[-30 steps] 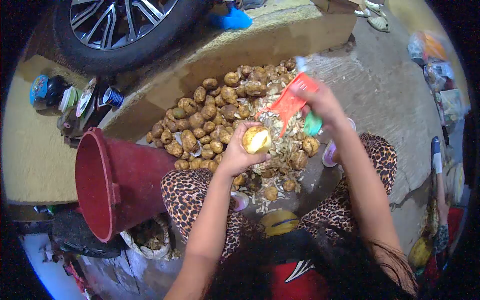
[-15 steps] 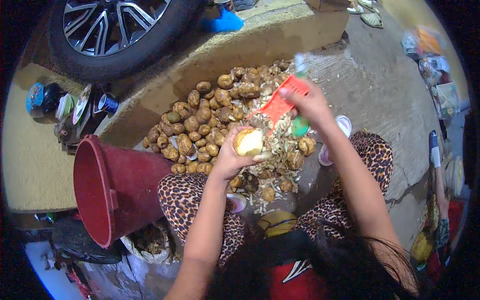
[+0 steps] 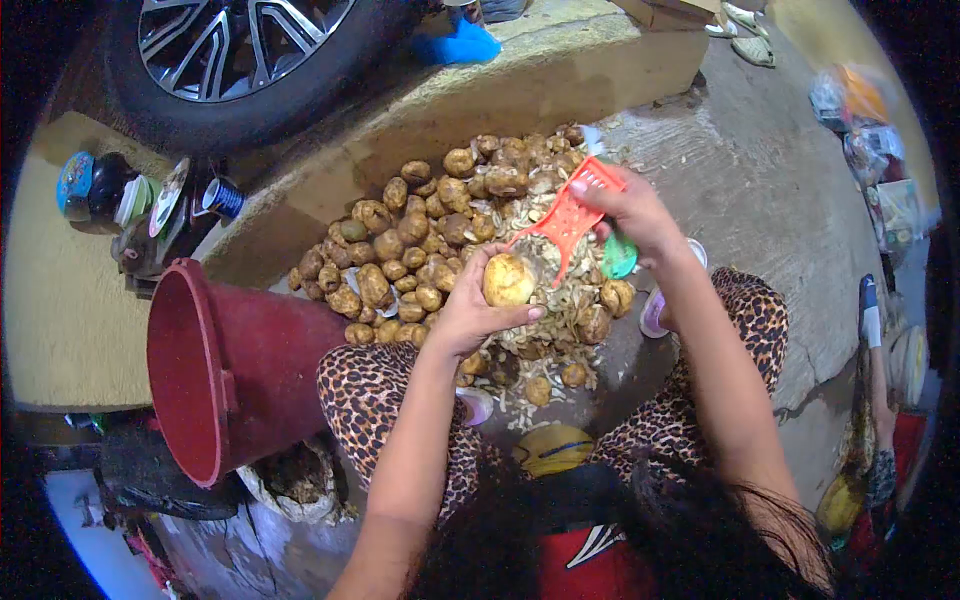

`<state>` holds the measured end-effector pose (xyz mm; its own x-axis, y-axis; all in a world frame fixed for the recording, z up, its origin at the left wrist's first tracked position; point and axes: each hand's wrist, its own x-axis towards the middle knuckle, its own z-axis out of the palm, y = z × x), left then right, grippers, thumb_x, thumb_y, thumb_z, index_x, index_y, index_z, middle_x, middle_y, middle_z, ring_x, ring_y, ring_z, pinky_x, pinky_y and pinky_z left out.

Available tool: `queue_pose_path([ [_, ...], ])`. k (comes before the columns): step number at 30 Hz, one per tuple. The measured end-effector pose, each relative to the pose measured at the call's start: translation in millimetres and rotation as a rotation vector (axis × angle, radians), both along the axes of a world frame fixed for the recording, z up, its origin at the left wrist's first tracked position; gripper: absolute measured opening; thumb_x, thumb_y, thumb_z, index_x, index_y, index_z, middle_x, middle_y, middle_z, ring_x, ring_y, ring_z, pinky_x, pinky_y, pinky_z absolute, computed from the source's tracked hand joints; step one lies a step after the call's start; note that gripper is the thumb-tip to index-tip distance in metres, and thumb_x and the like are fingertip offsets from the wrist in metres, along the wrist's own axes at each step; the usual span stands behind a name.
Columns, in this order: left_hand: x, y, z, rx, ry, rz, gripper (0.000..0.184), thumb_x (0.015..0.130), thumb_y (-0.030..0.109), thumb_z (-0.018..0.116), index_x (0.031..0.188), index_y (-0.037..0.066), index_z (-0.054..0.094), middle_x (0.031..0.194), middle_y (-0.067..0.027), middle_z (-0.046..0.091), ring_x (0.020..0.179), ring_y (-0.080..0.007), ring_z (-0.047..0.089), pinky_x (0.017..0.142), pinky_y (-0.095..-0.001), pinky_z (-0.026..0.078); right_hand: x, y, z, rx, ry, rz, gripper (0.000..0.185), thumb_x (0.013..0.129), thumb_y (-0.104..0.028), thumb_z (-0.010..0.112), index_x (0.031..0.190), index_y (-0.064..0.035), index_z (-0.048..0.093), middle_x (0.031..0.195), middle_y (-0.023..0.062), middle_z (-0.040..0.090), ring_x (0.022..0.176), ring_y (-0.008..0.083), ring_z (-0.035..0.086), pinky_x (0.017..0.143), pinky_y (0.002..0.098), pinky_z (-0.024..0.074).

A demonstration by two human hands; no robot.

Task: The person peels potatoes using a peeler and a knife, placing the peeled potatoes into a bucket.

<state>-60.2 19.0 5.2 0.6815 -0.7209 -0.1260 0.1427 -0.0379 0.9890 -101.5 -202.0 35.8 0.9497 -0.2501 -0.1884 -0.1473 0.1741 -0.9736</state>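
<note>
My left hand (image 3: 464, 318) is wrapped round a partly peeled potato (image 3: 508, 281), its yellowish, brown-flecked face turned up. In my right hand (image 3: 640, 216) is an orange-red Y-shaped peeler (image 3: 572, 218). Its forked end points down at the potato, with the prongs close to the potato's upper right side; whether the blade touches cannot be made out. Below both hands lies a heap of brown unpeeled potatoes (image 3: 388, 245). Pale peelings (image 3: 563, 318) cover the heap's right side and the ground near my feet. A green round object (image 3: 619, 257) shows just under my right hand.
A dark red bucket (image 3: 270, 350) lies on its side at left, beside an open sack (image 3: 290, 485). Behind the heap runs a concrete ledge (image 3: 480, 110) with a car wheel (image 3: 235, 60) by it. Bagged goods (image 3: 870, 130) and a broom (image 3: 858, 430) are at right.
In my left hand the potato has turned, so its pale peeled side gives way to a browner face. The peeler has shifted slightly right, still in my right hand.
</note>
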Motion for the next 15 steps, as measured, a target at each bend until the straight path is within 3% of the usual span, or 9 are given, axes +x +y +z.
queue_pose_path([
  [5,-3,-2,-4,0.033,0.024,-0.071,0.069,0.056,0.001,0.074,0.116,0.004,0.041,0.099,-0.0017,0.052,0.091,-0.0102,0.051,0.083,-0.0259,0.043,-2,25,5,-0.169,-0.017,0.209,0.024,0.073,-0.027,0.069,0.076,-0.0063,0.059,0.06,-0.0017,0.056,0.044,0.0055,0.047,0.04,0.0201,0.0371],
  [8,-6,-1,-2,0.1,0.034,-0.108,0.062,0.055,-0.003,0.065,0.113,0.004,0.042,0.098,-0.0012,0.053,0.09,-0.0097,0.051,0.082,-0.0259,0.043,3,12,-1,-0.242,0.018,0.067,0.022,0.074,-0.025,0.068,0.079,-0.0065,0.059,0.061,-0.0024,0.056,0.046,0.0052,0.048,0.041,0.0203,0.0373],
  [13,-3,5,-4,0.048,-0.023,-0.125,0.061,0.056,-0.003,0.065,0.112,0.005,0.044,0.1,-0.0005,0.052,0.092,-0.0099,0.051,0.082,-0.0256,0.042,7,-18,8,-0.096,-0.061,-0.1,0.021,0.076,-0.027,0.067,0.079,-0.0079,0.058,0.06,-0.0034,0.055,0.044,0.0035,0.045,0.041,0.0184,0.0359],
  [15,-3,1,-7,0.028,0.01,-0.085,0.06,0.056,-0.003,0.066,0.112,0.006,0.044,0.101,-0.0004,0.053,0.092,-0.0098,0.052,0.083,-0.0251,0.042,-1,12,11,-0.148,0.043,-0.035,0.021,0.076,-0.027,0.067,0.078,-0.0075,0.057,0.059,-0.0037,0.055,0.041,0.0025,0.043,0.037,0.0174,0.0336],
])
